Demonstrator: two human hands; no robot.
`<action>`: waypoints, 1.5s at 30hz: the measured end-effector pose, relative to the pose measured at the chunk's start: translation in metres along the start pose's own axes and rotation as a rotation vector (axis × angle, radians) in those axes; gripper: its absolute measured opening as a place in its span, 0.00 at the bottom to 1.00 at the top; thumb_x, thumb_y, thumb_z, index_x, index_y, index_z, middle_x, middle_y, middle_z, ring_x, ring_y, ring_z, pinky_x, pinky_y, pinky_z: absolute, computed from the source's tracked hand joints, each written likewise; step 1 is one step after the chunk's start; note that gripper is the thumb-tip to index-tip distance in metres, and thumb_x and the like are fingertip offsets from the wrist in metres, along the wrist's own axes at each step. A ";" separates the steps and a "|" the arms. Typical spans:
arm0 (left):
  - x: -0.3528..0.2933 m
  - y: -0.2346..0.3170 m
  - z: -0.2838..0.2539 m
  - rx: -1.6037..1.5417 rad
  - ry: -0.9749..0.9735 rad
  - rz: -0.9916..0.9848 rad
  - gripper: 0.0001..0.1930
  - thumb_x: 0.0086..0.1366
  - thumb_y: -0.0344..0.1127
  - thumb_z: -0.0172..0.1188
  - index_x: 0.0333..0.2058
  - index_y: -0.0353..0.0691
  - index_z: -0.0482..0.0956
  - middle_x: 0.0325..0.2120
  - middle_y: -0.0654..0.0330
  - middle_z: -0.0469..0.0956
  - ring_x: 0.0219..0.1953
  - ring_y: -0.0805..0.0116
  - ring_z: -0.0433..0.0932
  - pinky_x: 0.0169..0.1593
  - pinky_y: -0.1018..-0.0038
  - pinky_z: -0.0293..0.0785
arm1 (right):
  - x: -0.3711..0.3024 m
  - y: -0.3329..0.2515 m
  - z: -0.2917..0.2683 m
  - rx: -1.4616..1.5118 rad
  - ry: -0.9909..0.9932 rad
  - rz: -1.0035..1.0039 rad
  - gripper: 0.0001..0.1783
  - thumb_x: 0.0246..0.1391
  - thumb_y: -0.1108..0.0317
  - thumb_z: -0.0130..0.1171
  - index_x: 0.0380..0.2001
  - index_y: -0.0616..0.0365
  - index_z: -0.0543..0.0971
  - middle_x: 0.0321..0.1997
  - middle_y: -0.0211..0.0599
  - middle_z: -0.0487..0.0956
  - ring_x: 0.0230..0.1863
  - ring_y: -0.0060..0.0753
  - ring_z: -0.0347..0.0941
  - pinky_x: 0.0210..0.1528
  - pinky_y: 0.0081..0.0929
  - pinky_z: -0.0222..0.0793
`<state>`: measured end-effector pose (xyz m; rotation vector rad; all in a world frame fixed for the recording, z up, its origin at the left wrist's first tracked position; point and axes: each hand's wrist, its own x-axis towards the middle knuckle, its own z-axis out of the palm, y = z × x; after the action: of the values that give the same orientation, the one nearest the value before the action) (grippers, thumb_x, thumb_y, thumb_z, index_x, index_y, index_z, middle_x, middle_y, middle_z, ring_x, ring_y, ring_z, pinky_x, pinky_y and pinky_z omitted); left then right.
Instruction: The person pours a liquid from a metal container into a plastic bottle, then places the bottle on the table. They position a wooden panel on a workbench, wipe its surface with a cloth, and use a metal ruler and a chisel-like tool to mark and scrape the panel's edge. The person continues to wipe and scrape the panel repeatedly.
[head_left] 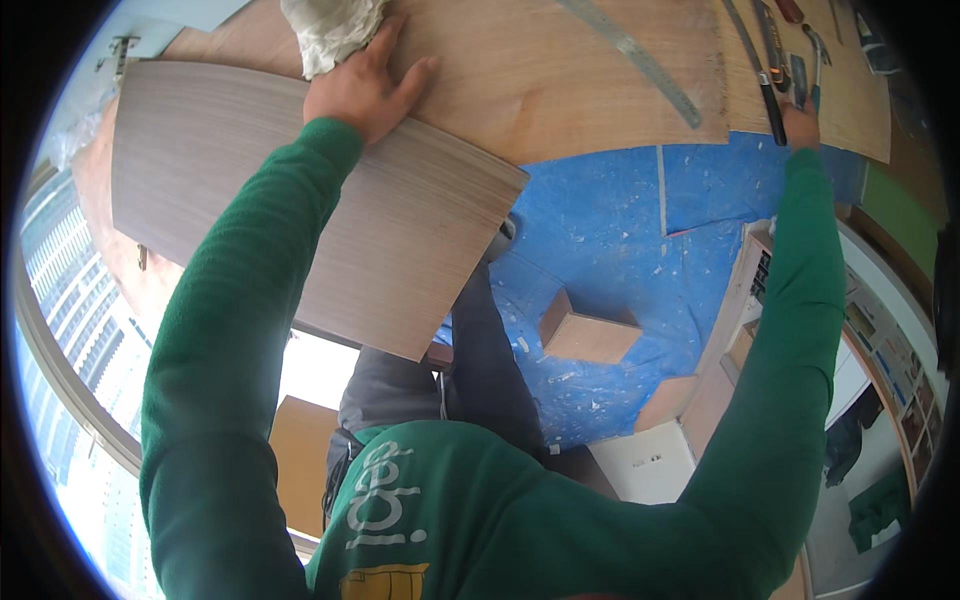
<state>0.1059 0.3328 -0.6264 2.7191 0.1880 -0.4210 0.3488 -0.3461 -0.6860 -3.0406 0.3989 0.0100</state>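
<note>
My left hand [362, 92] rests where a grey-brown wood-grain panel [300, 190] meets a plywood board [480, 75]. Its thumb and index finger are stretched apart; a crumpled off-white cloth [330, 35] touches it and hides the other fingers. Far to the right, my right hand [800, 127] is at a cluster of hand tools on the board. Near its fingers are a small hammer [818, 50], a short dark tool [798, 80] and a long black-handled tool [772, 108]. Its fingers are mostly hidden, so I cannot tell whether it grips one.
A metal ruler [640, 62] lies across the plywood. Blue sheeting [610, 230] with scattered scraps covers the floor, where an angled wooden piece [590, 335] sits. Beside my right arm stands a white-edged shelf unit [735, 320]. A window [75, 260] is at the left.
</note>
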 end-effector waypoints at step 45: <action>-0.008 0.000 0.013 0.109 0.173 0.072 0.42 0.72 0.65 0.50 0.74 0.41 0.60 0.72 0.39 0.63 0.75 0.43 0.57 0.77 0.60 0.52 | -0.566 -0.275 -0.024 0.887 -0.252 -0.234 0.40 0.51 0.54 0.78 0.64 0.59 0.76 0.38 0.40 0.77 0.39 0.44 0.77 0.41 0.39 0.75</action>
<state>0.0946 0.3274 -0.6356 2.8596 0.1154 -0.1806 -0.1276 0.0628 -0.6331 -2.1522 0.0025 0.1547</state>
